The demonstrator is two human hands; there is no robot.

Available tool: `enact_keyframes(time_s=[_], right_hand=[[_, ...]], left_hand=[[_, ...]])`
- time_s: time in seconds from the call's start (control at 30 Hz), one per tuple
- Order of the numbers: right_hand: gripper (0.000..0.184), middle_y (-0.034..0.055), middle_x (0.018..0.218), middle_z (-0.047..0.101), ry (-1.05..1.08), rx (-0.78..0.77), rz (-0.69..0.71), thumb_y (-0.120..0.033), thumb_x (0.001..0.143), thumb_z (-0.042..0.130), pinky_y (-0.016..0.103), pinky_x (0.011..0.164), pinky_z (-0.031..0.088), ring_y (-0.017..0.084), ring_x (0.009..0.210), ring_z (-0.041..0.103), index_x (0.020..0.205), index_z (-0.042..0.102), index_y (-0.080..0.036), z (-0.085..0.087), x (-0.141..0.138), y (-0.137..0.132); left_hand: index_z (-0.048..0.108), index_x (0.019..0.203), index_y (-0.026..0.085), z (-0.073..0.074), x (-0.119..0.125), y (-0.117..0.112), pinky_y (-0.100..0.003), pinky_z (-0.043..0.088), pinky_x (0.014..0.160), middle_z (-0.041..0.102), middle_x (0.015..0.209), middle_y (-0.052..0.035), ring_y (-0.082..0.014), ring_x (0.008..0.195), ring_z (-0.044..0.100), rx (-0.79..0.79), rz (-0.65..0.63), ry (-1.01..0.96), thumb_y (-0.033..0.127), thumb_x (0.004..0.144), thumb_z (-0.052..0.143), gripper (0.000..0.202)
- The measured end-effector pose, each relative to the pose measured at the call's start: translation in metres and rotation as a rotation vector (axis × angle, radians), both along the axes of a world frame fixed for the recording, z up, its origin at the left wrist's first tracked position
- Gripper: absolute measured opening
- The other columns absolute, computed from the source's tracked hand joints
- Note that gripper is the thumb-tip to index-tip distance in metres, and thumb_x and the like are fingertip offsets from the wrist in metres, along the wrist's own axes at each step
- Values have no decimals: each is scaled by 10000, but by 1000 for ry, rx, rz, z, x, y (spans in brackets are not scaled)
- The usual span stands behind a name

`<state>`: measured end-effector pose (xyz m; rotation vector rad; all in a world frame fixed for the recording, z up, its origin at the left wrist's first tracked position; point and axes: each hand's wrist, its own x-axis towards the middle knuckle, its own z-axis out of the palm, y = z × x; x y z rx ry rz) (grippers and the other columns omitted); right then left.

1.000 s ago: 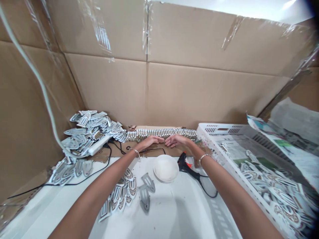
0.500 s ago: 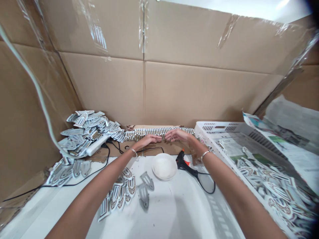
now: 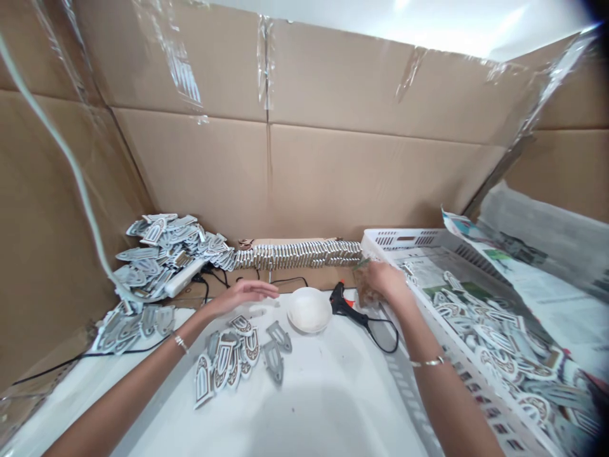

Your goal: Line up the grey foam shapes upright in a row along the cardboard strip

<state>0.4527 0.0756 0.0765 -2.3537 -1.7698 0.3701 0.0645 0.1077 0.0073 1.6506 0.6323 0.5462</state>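
Observation:
My left hand (image 3: 247,292) hovers above the table's left-middle, fingers stretched out and holding nothing. Below it lie loose hair-clip-shaped pieces, several with a white-and-brown patterned face (image 3: 223,358) and two plain grey ones (image 3: 275,360). At the right, beside the crate, my right hand (image 3: 386,279) is curled at the top of a clear plastic bag (image 3: 365,291) with brownish contents; its fingertips are partly hidden. Between the hands stand a white bowl (image 3: 309,311) and a black glue gun (image 3: 343,301) with an orange trigger. A long row of upright pieces (image 3: 295,255) lines the cardboard wall.
A heap of grey and white pieces (image 3: 176,244) fills the back left, with a white power strip (image 3: 185,279) against it. The white crate (image 3: 403,240) at right holds newspaper and many patterned pieces. Black cables cross the table. Cardboard walls (image 3: 200,171) enclose the back and left.
Both hands have left the row of upright pieces. My left hand has drawn back left and nearer; my right has moved right to the plastic bag. The view has shifted slightly.

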Motion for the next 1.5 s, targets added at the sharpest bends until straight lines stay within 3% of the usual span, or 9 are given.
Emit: enact_keyframes(time_s=[0.2, 0.53, 0.7, 0.8, 0.9, 1.03, 1.27, 1.37, 1.5], right_hand=[[337, 305, 1076, 672, -181, 51, -163, -182, 938, 369, 477, 856, 504, 406, 1063, 662, 1140, 607, -55, -16, -1, -44], [468, 267, 1071, 670, -223, 85, -164, -181, 952, 333, 485, 787, 505, 407, 1004, 674, 1406, 420, -109, -25, -5, -45], [484, 225, 1222, 606, -363, 222, -146, -278, 955, 407, 420, 775, 489, 392, 1115, 603, 1417, 419, -134, -8, -25, -56], [335, 169, 1202, 628, -351, 332, -110, -311, 980, 388, 346, 727, 446, 325, 1089, 608, 1231, 557, -168, 6, -42, -61], [283, 102, 1032, 689, -227, 314, 61, -345, 998, 379, 296, 663, 380, 250, 951, 640, 946, 616, -199, 13, -65, -64], [317, 80, 955, 708, 54, 152, 538, -351, 994, 398, 277, 696, 382, 211, 895, 638, 859, 642, -201, -2, -116, -74], [301, 107, 1141, 676, 89, -16, 924, -298, 915, 529, 317, 820, 431, 268, 1065, 626, 1185, 629, -207, -43, -182, -105], [259, 93, 1060, 701, -16, -46, 833, -291, 951, 468, 305, 751, 421, 258, 987, 658, 1124, 645, -213, -28, -165, -98], [274, 110, 1109, 698, -158, 34, 464, -255, 976, 397, 301, 698, 385, 265, 1016, 651, 1107, 629, -192, 0, -120, -77]], left_hand=[[668, 1223, 215, -1, -22, -50, -365, 473, 965, 723, 1201, -98, -236, 1131, 656, -22, 26, 78, 366, 897, 627, 361], [680, 1197, 212, -8, -35, -94, -384, 494, 949, 743, 1140, -94, -254, 1078, 678, -11, 54, 73, 431, 914, 600, 367], [747, 1041, 240, -11, -42, -105, -422, 471, 1008, 734, 1109, -84, -258, 1097, 641, 296, 273, 98, 465, 930, 538, 325], [724, 1121, 254, -14, -48, -112, -458, 387, 1103, 676, 1235, -89, -271, 1231, 547, 494, 378, 181, 463, 955, 494, 352], [567, 1376, 313, -27, -57, -116, -547, 258, 1170, 497, 1477, -89, -334, 1395, 369, 597, 368, 431, 541, 880, 610, 548], [401, 1499, 364, -47, -63, -121, -585, 280, 1147, 341, 1579, -94, -405, 1415, 322, 617, 310, 626, 651, 711, 737, 904], [540, 1391, 318, -57, -47, -131, -495, 375, 1105, 501, 1438, -96, -325, 1312, 459, 648, 418, 546, 507, 851, 654, 584], [536, 1391, 328, -57, -44, -133, -494, 383, 1096, 500, 1440, -86, -322, 1303, 462, 644, 416, 546, 503, 866, 633, 561], [519, 1400, 335, -57, -45, -134, -501, 370, 1101, 489, 1446, -83, -321, 1309, 449, 624, 406, 543, 506, 889, 601, 545]])
